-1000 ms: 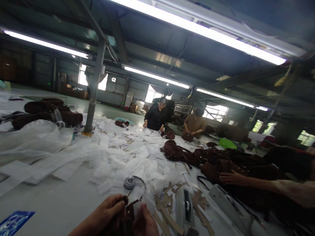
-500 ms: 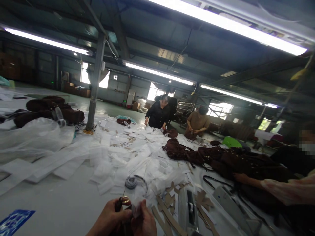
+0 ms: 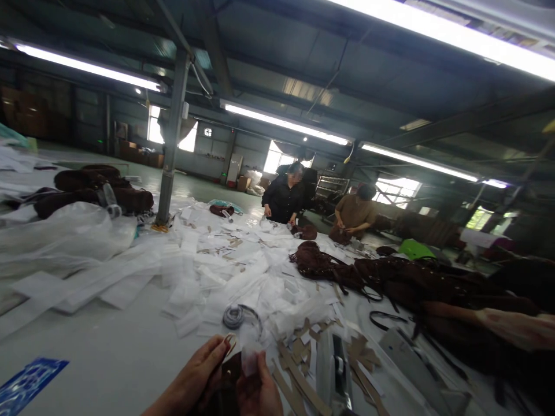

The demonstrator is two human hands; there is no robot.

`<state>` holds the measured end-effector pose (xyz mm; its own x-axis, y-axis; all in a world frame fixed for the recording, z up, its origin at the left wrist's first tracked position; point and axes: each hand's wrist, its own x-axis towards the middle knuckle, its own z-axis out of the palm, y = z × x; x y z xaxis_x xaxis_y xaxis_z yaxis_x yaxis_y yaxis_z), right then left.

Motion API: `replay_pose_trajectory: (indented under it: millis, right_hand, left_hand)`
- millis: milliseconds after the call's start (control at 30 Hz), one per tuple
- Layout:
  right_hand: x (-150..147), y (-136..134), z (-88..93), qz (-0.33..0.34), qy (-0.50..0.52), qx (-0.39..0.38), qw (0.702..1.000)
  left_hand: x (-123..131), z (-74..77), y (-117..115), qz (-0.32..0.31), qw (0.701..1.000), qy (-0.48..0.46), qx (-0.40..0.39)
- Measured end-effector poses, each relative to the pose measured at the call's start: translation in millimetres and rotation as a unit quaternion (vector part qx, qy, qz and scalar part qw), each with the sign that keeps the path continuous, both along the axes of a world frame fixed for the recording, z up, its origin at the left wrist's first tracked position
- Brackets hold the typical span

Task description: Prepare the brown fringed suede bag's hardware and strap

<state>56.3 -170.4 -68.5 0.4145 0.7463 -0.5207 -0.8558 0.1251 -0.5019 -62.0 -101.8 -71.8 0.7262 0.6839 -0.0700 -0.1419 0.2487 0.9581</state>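
My left hand [image 3: 203, 370] is closed, its fingertips pinching a gold-coloured metal ring [image 3: 230, 343]. Beside it, my right hand [image 3: 261, 388] grips a piece of translucent plastic wrap [image 3: 249, 359] between thumb and fingers. Between the two hands shows a dark brown piece [image 3: 232, 365] with a small shiny fitting; its lower part is in shadow and partly covered by the hands. Just beyond my hands, a coiled grey strap [image 3: 234, 316] rests on the white sheets.
White wrapping sheets [image 3: 191, 277] cover much of the table. To the right are tan strips [image 3: 290, 370], a clear box [image 3: 333, 370] and dark brown bags [image 3: 390, 277], with a co-worker's arm [image 3: 498, 320]. A blue packet [image 3: 32, 384] lies left. Two people stand across.
My left hand has shifted its grip, and the dark end that stuck up by the ring has dropped from sight. More of the brown piece shows between my hands. The view has swung slightly left.
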Motion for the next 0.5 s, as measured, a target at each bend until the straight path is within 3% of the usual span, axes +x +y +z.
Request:
replay_pose_trajectory:
  millis: [133, 267, 500]
  right_hand:
    - [1.3, -1.1, 5.9, -0.005, 0.023, -0.01, 1.0]
    - [1.0, 0.0, 1.9, -0.018, 0.027, 0.0, 0.999]
    - [-0.5, -3.4, 0.5, 0.018, -0.021, 0.031, 0.999]
  left_hand:
    - [1.2, 2.8, -2.1, -0.009, 0.998, -0.054, 0.028]
    - [-1.6, 7.7, -3.6, -0.002, 0.994, 0.004, 0.112]
    - [-3.4, 9.5, -4.4, 0.003, 0.982, 0.065, 0.179]
